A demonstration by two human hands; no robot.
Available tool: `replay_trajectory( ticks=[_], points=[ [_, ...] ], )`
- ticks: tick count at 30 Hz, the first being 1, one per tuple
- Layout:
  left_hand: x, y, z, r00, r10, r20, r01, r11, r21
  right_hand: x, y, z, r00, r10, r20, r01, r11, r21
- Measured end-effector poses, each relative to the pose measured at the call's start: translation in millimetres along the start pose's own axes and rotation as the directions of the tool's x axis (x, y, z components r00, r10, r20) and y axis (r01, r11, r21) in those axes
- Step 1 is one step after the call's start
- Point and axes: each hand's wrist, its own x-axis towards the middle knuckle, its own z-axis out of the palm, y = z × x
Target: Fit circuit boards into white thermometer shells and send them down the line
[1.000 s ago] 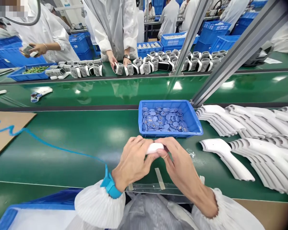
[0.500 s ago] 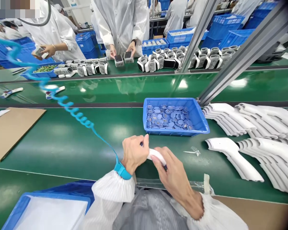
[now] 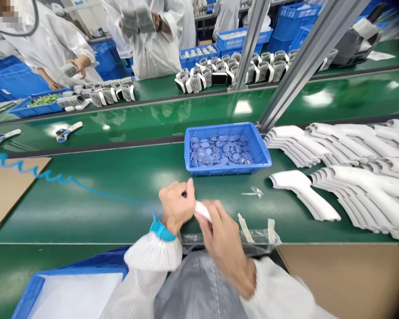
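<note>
The left hand (image 3: 175, 204) and right hand (image 3: 221, 235) pinch one white part (image 3: 203, 211) together near the table's (image 3: 103, 195) front edge, so it might slip and fall off.

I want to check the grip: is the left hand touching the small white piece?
Touching. In the head view the left hand pinches one end of the white piece, no gap.

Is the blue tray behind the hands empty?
No, the blue tray holds a layer of small bluish round parts.
</note>
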Motion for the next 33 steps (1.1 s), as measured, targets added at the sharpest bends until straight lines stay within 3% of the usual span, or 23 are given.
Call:
replay_trajectory(
  ticks=[3,6,9,10,12,14,15,16,17,19,20,21,23,26,29,33],
  points=[
    [12,-2,-3.7,0.992,0.014,0.129,-0.013,1.000,-0.009,3,2,1,0.999,0.031,-0.013,-0.031,0.999,0.015],
    [10,-13,-19.2,0.969,0.023,0.245,0.024,0.982,-0.187,5,4,-4,0.998,0.055,-0.016,-0.053,0.992,0.115],
    [-10,-24,-29.7,0.979,-0.002,0.202,0.088,0.903,-0.419,10,4,-10,0.970,0.242,-0.028,-0.228,0.943,0.241],
    [-18,-26,-29.0,0.987,-0.021,0.157,0.094,0.877,-0.471,12,5,-12,0.931,0.363,0.037,-0.356,0.880,0.315],
    [-29,-26,-21.5,0.993,-0.108,0.043,0.113,0.819,-0.562,18,6,-15,0.765,0.565,0.309,-0.642,0.634,0.431],
    [-32,-21,-9.4,0.963,-0.260,-0.066,0.161,0.756,-0.634,21,7,-15,0.565,0.575,0.591,-0.825,0.402,0.398],
    [-30,-19,-3.5,0.936,-0.337,-0.104,0.190,0.729,-0.658,22,7,-14,0.523,0.539,0.660,-0.850,0.385,0.360],
    [-26,-17,1.6,0.909,-0.398,-0.123,0.220,0.710,-0.669,22,6,-12,0.541,0.506,0.671,-0.831,0.446,0.333],
    [-21,-15,5.5,0.891,-0.437,-0.124,0.253,0.703,-0.665,21,4,-10,0.611,0.469,0.638,-0.762,0.568,0.312],
    [-11,-14,9.6,0.877,-0.467,-0.114,0.312,0.734,-0.603,18,-1,-2,0.798,0.331,0.504,-0.485,0.849,0.210],
    [-7,-14,10.1,0.878,-0.464,-0.118,0.332,0.768,-0.547,17,-5,2,0.863,0.240,0.445,-0.321,0.940,0.115],
    [-2,-15,10.2,0.882,-0.453,-0.128,0.345,0.808,-0.478,16,-9,7,0.897,0.173,0.407,-0.188,0.982,-0.003],
    [5,-16,9.5,0.892,-0.424,-0.158,0.350,0.867,-0.354,15,-18,17,0.910,0.141,0.390,-0.054,0.973,-0.225],
    [14,-16,9.2,0.908,-0.403,-0.117,0.357,0.888,-0.291,18,-26,22,0.911,0.184,0.370,-0.036,0.927,-0.373],
    [18,-19,9.7,0.920,-0.390,-0.024,0.363,0.876,-0.319,19,-21,12,0.904,0.154,0.399,-0.050,0.965,-0.258],
    [14,-23,6.7,0.929,-0.366,0.060,0.344,0.789,-0.509,16,-5,-11,0.904,0.141,0.403,-0.180,0.982,0.061]
  ],
)
